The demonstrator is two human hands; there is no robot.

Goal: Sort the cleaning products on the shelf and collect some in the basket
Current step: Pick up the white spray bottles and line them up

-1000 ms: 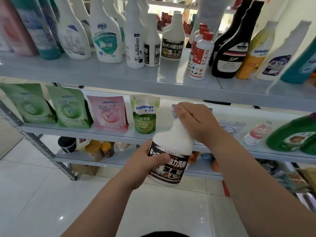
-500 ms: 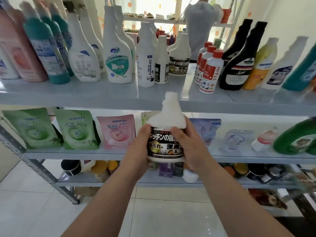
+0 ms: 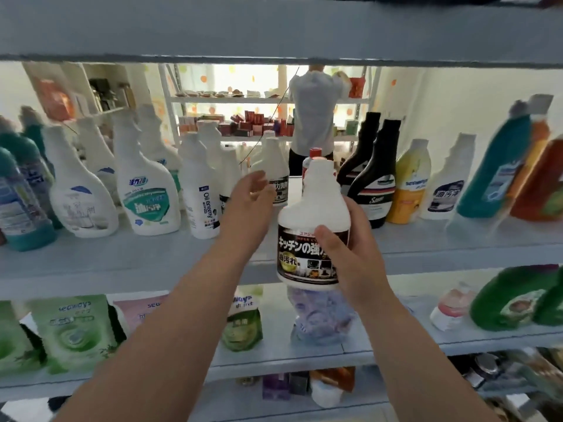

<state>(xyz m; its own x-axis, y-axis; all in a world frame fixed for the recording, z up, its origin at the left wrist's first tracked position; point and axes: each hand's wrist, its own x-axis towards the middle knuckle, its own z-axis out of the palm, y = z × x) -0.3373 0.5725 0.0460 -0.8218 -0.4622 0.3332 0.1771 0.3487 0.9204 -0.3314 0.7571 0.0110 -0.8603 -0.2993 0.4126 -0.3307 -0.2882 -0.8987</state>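
My right hand (image 3: pixel 350 248) grips a white bottle with a dark label (image 3: pixel 310 220), upright in front of the middle shelf's (image 3: pixel 122 257) front edge. My left hand (image 3: pixel 248 205) is off the bottle, fingers relaxed, reaching over the shelf toward a matching white bottle (image 3: pixel 275 175) that stands further back. White spray bottles (image 3: pixel 146 193) and an "Oil enemy" bottle (image 3: pixel 202 196) stand to the left. Two black bottles (image 3: pixel 371 181) stand to the right. No basket is in view.
A yellow bottle (image 3: pixel 409 184), a white one (image 3: pixel 447 184) and a teal one (image 3: pixel 493 172) line the shelf's right. Refill pouches (image 3: pixel 73 330) and a green jug (image 3: pixel 511 303) sit on the lower shelf. A shelf board (image 3: pixel 274 28) runs overhead. A person (image 3: pixel 316 117) stands behind the rack.
The bottle has risen from below the shelf edge to shelf height. My left hand has let go of it and moved forward toward the matching bottle; only my right hand holds it now.
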